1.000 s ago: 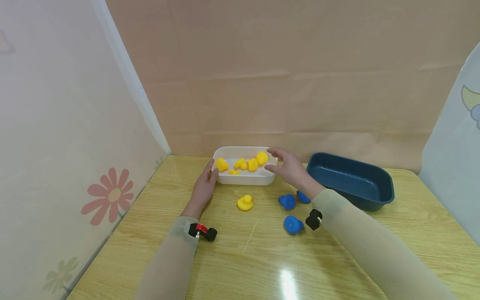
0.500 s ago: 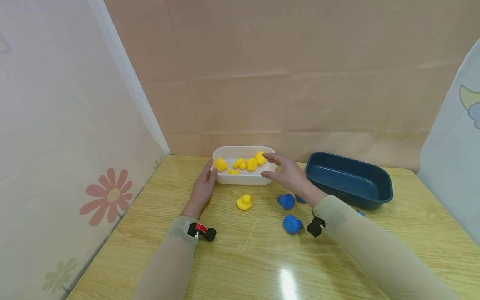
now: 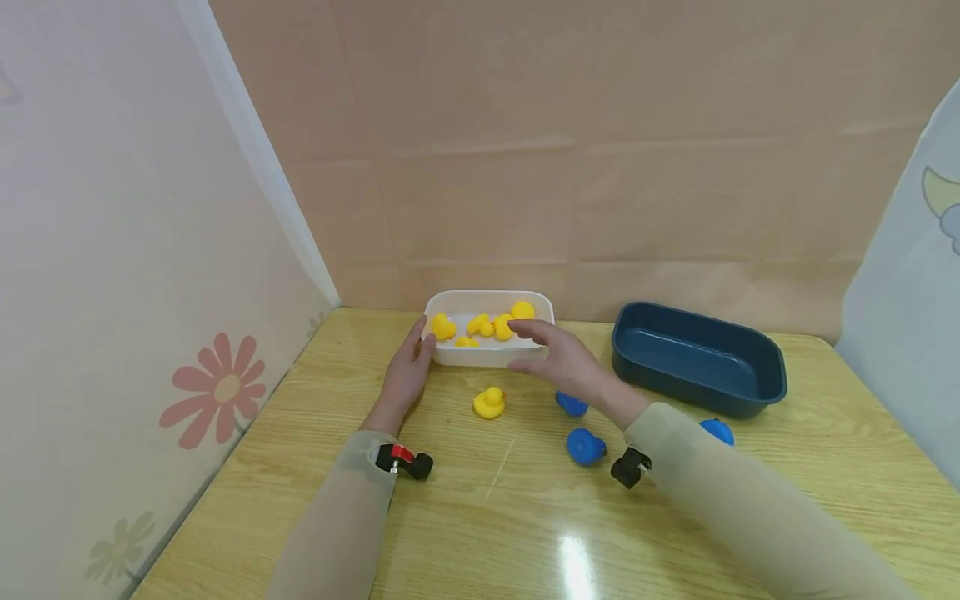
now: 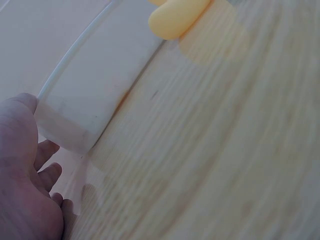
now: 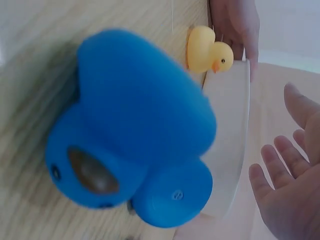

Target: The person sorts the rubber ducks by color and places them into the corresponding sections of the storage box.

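From my end, tbh, I'd lightly brace the white tub (image 3: 480,357) at 9 o'clock with my loose-fingered left hand (image 3: 406,373), swinging my empty, spread right hand (image 3: 568,363) clear.

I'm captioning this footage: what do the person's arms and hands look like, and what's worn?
The sleeves are long and plain beige. The left hand and right hand are ungloved. The left wrist bears a black mount with a red piece; the right wrist bears an angular black device.
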Tool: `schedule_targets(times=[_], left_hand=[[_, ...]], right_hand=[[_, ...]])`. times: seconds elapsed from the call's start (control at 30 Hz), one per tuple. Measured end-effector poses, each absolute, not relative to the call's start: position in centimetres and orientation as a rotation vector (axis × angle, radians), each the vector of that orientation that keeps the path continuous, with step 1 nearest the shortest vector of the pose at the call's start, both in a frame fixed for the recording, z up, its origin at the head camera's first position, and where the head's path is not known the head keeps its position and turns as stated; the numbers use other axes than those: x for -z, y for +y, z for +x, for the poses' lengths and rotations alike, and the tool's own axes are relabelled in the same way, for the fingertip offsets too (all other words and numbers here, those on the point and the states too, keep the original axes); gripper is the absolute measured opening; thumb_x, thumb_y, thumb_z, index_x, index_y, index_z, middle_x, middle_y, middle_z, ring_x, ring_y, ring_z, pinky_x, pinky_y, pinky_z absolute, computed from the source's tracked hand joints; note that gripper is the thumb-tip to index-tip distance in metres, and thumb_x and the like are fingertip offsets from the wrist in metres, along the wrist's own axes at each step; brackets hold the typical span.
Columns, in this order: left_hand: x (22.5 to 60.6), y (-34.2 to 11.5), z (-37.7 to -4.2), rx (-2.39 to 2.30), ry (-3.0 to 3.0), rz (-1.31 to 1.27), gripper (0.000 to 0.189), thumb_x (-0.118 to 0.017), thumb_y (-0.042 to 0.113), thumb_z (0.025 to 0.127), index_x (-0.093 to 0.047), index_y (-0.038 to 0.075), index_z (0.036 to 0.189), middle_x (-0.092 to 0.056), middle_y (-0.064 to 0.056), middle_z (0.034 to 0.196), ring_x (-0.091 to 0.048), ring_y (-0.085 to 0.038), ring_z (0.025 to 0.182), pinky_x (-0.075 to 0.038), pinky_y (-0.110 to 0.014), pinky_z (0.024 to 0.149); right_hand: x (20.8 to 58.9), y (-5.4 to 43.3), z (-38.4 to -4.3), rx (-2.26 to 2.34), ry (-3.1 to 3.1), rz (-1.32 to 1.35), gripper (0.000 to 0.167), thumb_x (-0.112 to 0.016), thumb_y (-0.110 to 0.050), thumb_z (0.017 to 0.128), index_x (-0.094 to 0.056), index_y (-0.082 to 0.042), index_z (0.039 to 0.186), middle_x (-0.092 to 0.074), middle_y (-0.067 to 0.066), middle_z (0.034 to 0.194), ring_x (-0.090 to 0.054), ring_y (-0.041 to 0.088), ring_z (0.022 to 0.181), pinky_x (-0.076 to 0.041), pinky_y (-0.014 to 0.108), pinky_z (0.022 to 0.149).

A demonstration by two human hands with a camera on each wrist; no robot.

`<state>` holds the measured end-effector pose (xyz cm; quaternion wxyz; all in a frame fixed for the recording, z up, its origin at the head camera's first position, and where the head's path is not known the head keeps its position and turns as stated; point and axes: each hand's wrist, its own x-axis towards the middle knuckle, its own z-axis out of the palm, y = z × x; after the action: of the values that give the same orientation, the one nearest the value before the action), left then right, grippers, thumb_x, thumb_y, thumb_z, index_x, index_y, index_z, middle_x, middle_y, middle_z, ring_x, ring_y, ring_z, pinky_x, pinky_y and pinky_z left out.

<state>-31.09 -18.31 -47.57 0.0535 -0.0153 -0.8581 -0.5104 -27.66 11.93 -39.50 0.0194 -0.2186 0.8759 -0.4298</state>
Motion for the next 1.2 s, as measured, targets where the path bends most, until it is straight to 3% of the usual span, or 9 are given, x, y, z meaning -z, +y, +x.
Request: schedule_targets(times=[0.53, 0.83, 1.2], left_hand=[[47.6, -18.3, -31.2, 1.55, -2.604, -0.042, 0.063, -0.043, 0.051, 0.119, -0.028, 0.031, 0.177, -0.039, -0.014, 0.175, -0.034, -0.039, 0.162, -0.028, -0.061, 0.131], [47.7, -18.3, -31.1, 1.542, -2.606, -0.047, 0.064, -0.042, 0.051, 0.119, -0.027, 0.029, 0.177, -0.037, -0.014, 0.177, -0.032, -0.039, 0.163, -0.027, -0.061, 0.131], [47.6, -18.2, -31.1, 1.537, -2.613, -0.036, 0.064, -0.042, 0.052, 0.119, -0.028, 0.029, 0.177, -0.037, -0.014, 0.177, -0.032, -0.038, 0.163, -0.027, -0.06, 0.132]], right_hand=[[40.6, 10.4, -26.3, 1.304, 2.564, -0.744, 0.076, -0.09, -0.026, 0.097, -0.056, -0.021, 0.164, -0.058, 0.005, 0.162, -0.05, 0.037, 0.151, -0.039, 0.058, 0.126], [41.6, 9.8, -26.2, 1.246, 2.509, -0.866, 0.077, -0.09, -0.019, 0.096, -0.054, -0.015, 0.165, -0.057, 0.006, 0.164, -0.052, 0.034, 0.15, -0.038, 0.056, 0.128], [42.6, 9.5, -26.0, 1.177, 2.483, -0.851, 0.082, -0.09, -0.021, 0.097, -0.05, -0.015, 0.167, -0.052, 0.008, 0.167, -0.051, 0.036, 0.151, -0.038, 0.06, 0.126]])
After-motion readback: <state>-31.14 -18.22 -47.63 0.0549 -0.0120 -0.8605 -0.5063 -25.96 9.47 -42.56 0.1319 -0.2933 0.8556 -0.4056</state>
